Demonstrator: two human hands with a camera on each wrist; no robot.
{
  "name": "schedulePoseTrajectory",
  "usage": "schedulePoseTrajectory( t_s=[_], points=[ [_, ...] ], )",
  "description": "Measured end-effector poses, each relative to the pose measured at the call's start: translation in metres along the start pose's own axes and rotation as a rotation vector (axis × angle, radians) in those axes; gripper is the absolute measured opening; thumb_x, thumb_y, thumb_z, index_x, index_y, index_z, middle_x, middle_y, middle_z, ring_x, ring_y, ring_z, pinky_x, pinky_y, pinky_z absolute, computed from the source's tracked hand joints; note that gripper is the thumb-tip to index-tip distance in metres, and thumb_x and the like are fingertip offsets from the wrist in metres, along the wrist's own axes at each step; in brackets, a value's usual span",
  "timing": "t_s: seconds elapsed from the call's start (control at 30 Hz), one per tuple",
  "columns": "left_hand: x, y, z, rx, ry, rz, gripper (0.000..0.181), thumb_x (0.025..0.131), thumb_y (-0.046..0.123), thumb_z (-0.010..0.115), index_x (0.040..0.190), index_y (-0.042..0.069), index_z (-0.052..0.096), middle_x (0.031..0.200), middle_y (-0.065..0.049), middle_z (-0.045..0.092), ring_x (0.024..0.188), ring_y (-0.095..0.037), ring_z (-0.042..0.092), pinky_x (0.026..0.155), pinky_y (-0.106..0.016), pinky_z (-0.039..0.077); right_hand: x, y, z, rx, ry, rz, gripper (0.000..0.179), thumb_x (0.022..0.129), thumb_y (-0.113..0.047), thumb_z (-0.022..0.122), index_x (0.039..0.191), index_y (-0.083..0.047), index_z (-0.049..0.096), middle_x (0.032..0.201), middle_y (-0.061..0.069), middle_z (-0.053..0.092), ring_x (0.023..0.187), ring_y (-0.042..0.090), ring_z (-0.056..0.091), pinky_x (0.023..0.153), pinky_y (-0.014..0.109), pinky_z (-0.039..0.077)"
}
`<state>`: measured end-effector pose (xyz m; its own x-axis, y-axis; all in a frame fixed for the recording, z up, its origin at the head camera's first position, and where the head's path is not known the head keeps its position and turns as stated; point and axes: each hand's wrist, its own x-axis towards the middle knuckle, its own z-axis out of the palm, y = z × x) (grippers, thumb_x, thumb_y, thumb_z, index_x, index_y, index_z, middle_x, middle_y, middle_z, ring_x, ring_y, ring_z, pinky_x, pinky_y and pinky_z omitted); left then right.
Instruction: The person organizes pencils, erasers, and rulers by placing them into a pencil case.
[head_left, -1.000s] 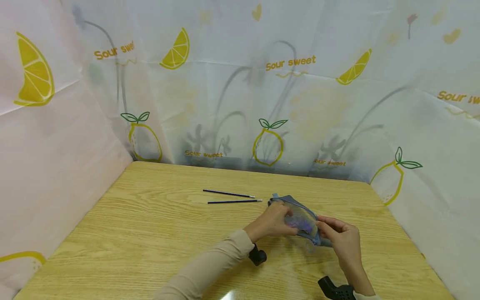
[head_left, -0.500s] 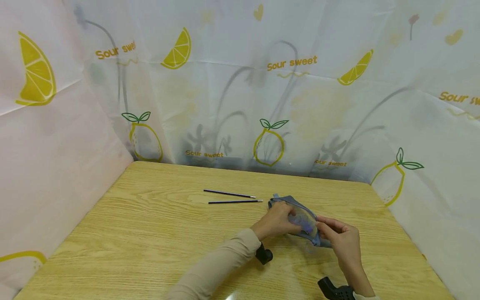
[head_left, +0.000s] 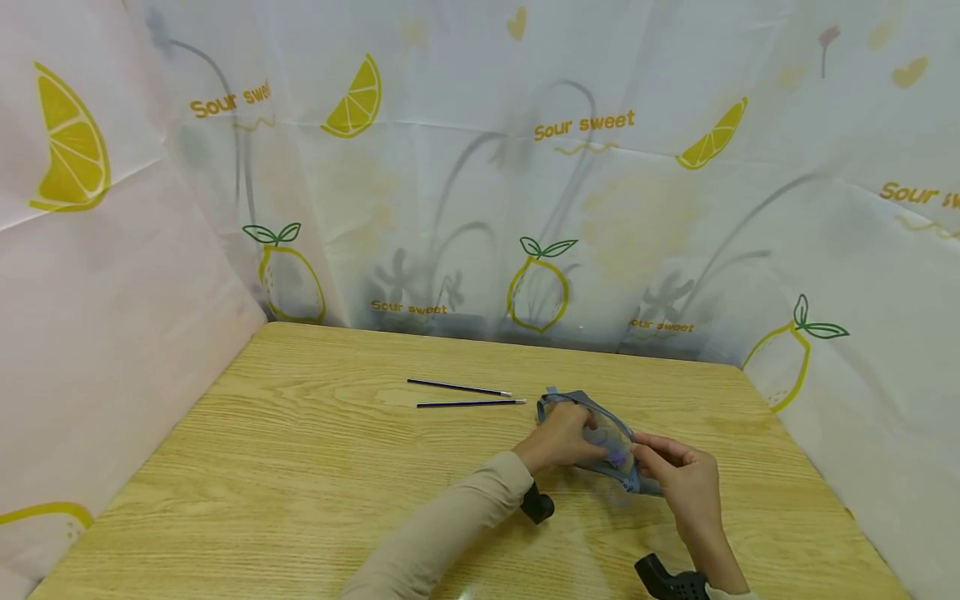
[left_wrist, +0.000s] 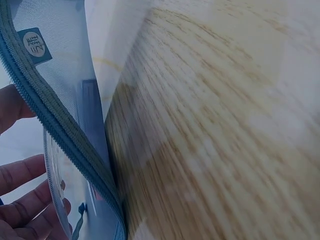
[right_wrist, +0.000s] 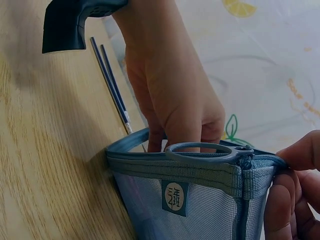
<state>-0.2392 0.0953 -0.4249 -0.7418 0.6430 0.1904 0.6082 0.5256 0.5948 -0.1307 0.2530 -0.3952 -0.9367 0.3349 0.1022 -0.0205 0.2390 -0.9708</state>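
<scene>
A blue mesh zip pouch [head_left: 577, 397] stands open at the right side of the table. My left hand [head_left: 564, 435] reaches down inside its mouth, thumb and fingers apart. In the left wrist view, its fingers [left_wrist: 27, 170] touch a clear plastic piece [left_wrist: 52, 172] with fine tick marks along a curved edge, seemingly a protractor. Something purple [head_left: 617, 457] shows through the pouch's side. My right hand [head_left: 686, 471] pinches the pouch's rim at the zip corner, thumb over fingers. A large ring [right_wrist: 200, 151] lies across the pouch mouth in the right wrist view.
Two dark pencils, the farther pencil [head_left: 457, 387] and the nearer pencil [head_left: 469, 404], lie left of the pouch on the wooden table [head_left: 300, 467]. Lemon-printed curtain [head_left: 465, 183] walls in the back and sides. Each wrist wears a black camera mount [head_left: 537, 505].
My left hand has moved slightly to the right, deeper into the pouch. The right hand keeps its pinch on the rim. The pencils have stayed put.
</scene>
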Motion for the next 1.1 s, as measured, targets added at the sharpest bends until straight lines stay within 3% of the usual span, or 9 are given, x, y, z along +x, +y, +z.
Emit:
schedulePoseTrajectory(
  t_s=[0.13,0.6,0.87,1.1],
  points=[
    [0.003,0.002,0.002,0.0,-0.011,-0.009,0.036,0.081,0.027,0.079,0.106,0.001,0.071,0.099,-0.005,0.069,0.079,-0.006,0.06,0.065,-0.015,0.045,0.0,0.0,0.0,-0.006,0.0,0.0,0.024,0.089,-0.008,0.071,0.105,0.01,0.07,0.085,-0.001,0.072,0.069,0.013,0.067,0.064,0.028,0.056],
    [0.003,0.003,0.009,-0.004,-0.035,-0.028,0.035,0.084,0.023,0.078,0.108,-0.001,0.069,0.083,-0.003,0.067,0.052,-0.004,0.044,0.052,-0.015,0.039,0.0,-0.001,-0.002,-0.014,-0.011,-0.011,0.027,0.088,-0.011,0.072,0.106,0.01,0.07,0.09,0.005,0.072,0.073,0.02,0.068,0.065,0.029,0.056],
    [0.004,0.003,0.012,0.002,-0.061,-0.053,0.035,0.085,0.023,0.078,0.11,0.001,0.069,0.085,-0.002,0.068,0.053,-0.004,0.047,0.054,-0.015,0.04,0.0,-0.001,-0.003,-0.027,-0.006,-0.009,0.026,0.089,-0.01,0.072,0.106,0.009,0.07,0.087,0.0,0.072,0.072,0.018,0.068,0.065,0.03,0.056],
    [0.004,0.004,0.012,0.026,-0.062,-0.036,0.034,0.085,0.023,0.078,0.11,0.002,0.07,0.083,-0.001,0.067,0.054,-0.004,0.047,0.054,-0.016,0.04,-0.001,-0.001,-0.004,-0.018,-0.004,-0.002,0.027,0.089,-0.01,0.072,0.107,0.009,0.07,0.087,-0.001,0.072,0.073,0.017,0.068,0.065,0.028,0.056]
  ],
)
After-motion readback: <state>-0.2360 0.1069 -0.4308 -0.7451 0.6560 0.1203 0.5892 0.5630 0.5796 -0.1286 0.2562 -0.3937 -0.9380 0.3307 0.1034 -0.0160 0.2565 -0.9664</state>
